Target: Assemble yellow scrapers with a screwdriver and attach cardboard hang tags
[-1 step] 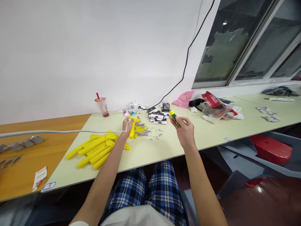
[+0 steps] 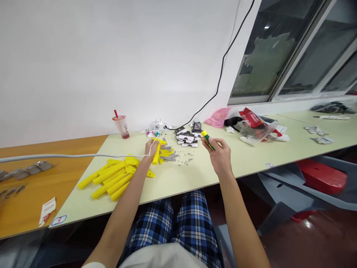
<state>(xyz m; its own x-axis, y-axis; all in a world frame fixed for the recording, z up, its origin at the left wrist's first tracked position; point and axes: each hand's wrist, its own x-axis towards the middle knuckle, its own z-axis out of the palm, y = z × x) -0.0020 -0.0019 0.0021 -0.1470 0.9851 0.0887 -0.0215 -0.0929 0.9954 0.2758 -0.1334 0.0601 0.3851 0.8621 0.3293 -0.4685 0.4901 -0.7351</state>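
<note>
My left hand [image 2: 150,147] is closed around a yellow plastic scraper [image 2: 156,154], its handle pointing down toward me. In my right hand [image 2: 219,153] is a screwdriver [image 2: 208,140] with a yellow-and-green handle, held between thumb and fingers and tilted up to the left. Grey flat blades [image 2: 169,158] and small yellow pieces [image 2: 166,152] lie just right of my left hand. Tiny metal fasteners [image 2: 185,162] are scattered between the two hands. A pile of several yellow scraper handles [image 2: 114,178] rests left of my left forearm.
Small black-and-white boxes [image 2: 187,137] are stacked near the wall, beside a power strip [image 2: 156,125]. A lidded cup [image 2: 122,126] stands at the back left. A white cable [image 2: 83,156] crosses over the left side. Pink bag [image 2: 219,117] and red packaging [image 2: 252,121] lie right.
</note>
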